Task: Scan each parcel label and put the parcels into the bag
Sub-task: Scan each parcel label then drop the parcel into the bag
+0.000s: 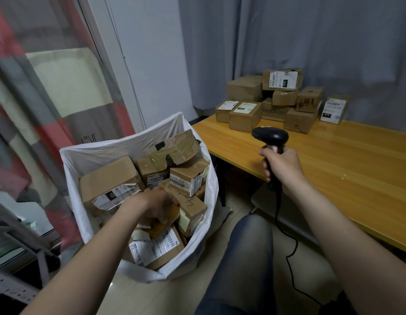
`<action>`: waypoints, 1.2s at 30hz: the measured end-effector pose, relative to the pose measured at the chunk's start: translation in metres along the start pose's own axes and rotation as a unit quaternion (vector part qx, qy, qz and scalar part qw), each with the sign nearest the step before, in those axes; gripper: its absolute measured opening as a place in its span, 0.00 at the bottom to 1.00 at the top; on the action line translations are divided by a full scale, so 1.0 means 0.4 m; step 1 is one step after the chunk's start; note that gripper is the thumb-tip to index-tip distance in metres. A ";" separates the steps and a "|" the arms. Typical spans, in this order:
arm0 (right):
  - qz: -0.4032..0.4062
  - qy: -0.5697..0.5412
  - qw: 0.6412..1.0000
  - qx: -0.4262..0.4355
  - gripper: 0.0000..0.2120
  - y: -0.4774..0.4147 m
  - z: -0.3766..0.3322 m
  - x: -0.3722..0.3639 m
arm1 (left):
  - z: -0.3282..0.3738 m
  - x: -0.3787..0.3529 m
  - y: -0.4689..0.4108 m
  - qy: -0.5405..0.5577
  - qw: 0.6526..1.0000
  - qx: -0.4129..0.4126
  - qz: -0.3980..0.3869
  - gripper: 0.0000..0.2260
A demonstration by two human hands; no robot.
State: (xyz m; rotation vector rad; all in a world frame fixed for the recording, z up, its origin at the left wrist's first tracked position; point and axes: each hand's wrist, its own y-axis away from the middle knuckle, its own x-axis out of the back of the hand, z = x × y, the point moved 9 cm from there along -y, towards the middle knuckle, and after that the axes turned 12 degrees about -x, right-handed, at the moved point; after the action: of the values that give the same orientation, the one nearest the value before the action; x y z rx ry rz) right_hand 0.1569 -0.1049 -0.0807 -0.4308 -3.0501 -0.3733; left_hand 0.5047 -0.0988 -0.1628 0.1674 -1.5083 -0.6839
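Left hand (156, 206): fingers curled over a small brown parcel (172, 212), low inside the bag (120, 142).
Right hand (282, 165): wrapped round the scanner (270, 134) handle, over the near left table (345, 169) corner.
Bag: white, on the floor left of the table, nearly full of boxes.
Unscanned pile (245, 115): far side of the table.
Handling: probably light, stiff cardboard, though dented, with labels peeling.
Hold: across two flat opposite faces, not by loose tape or torn flaps.
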 end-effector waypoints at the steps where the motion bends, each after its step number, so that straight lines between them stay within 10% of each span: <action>1: 0.000 0.000 1.000 0.001 0.02 0.002 -0.001 -0.001 | -0.003 -0.004 0.001 0.010 1.000 -0.002 0.004 0.34; 18: -0.011 0.005 1.000 0.007 0.02 0.016 0.004 -0.014 | -0.102 -0.067 0.032 0.140 0.978 0.151 0.025 0.50; 25: -0.019 0.000 1.000 0.005 0.01 0.008 0.004 -0.028 | -0.132 0.050 0.072 0.299 0.897 0.115 0.304 0.43; 31: -0.026 0.004 1.000 0.010 0.03 0.005 0.003 -0.045 | -0.142 -0.047 0.033 0.353 0.867 0.164 0.311 0.44; 36: -0.018 0.009 1.000 0.006 0.03 -0.005 0.012 -0.029 | -0.104 0.055 0.066 0.162 0.878 0.097 0.439 0.44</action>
State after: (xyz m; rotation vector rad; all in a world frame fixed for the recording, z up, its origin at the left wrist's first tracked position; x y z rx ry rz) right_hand 0.1674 -0.1089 -0.0865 -0.3711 -3.0440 -0.3591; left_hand 0.5503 -0.1015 -0.1345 -0.2436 -1.1516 0.2250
